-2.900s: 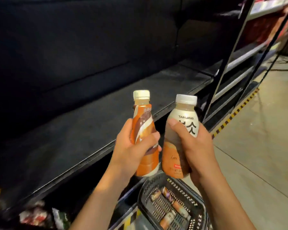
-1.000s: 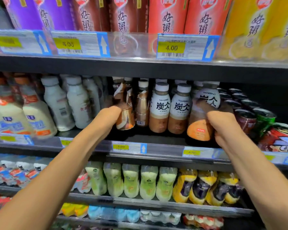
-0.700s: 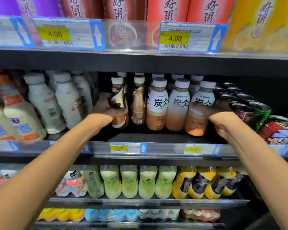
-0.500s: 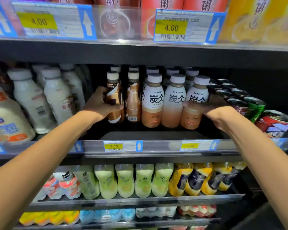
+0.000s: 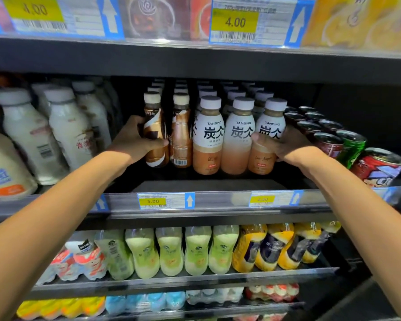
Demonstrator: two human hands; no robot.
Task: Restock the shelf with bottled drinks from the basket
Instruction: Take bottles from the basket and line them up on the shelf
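Setting: dark store shelving packed with drinks; the middle shelf carries a clear front rail with a yellow price tag.
Far left: white bottles stand in rows on that shelf.
Left grip: the left hand curls thumb and fingers round a brown swirled bottle, upright at the front of its row, just beside a second brown bottle.
Centre: two white-and-tan bottles stand touching at the front.
Right grip: the right hand wraps round a third white-and-tan bottle, upright at the row's right end; its base seems to rest on the shelf, though shadow blurs that.
Far right: cans sit just beside the right hand.
Below: green bottles and yellow bottles lean on the lower level.
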